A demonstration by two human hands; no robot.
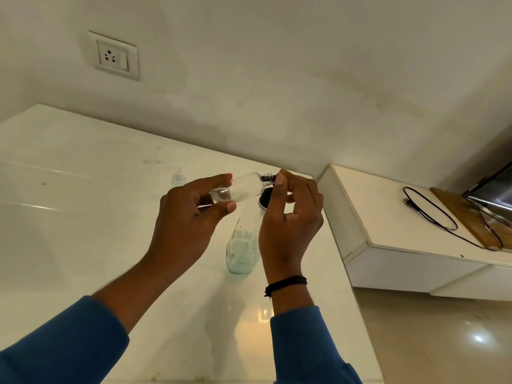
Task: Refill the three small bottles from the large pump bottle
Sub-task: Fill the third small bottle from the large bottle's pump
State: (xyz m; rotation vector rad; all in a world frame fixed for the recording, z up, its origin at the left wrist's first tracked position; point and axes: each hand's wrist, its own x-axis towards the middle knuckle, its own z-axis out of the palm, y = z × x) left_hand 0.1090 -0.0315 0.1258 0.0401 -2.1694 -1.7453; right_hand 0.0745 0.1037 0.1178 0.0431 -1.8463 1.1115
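Below a cream wall with a socket (117, 56) lies a glossy white surface (83, 217). To its right, a lower white shelf (388, 217) carries a looped black cable (432, 217) and a dark screen's corner (493, 189); tan floor tiles (443, 342) show beyond.

On the surface stands a clear large bottle (242, 245) with a dark top, pale liquid low inside. A faint small bottle (178, 177) stands farther back.

Above the large bottle, the left hand (188, 217) grips a clear small bottle held sideways (238, 188), thumb under and fingers over its base end; it looks nearly empty. The right hand (291, 217), with a black wristband (285, 284), pinches at its threaded neck with thumb and forefinger, other fingers curled. Both sleeves are blue.
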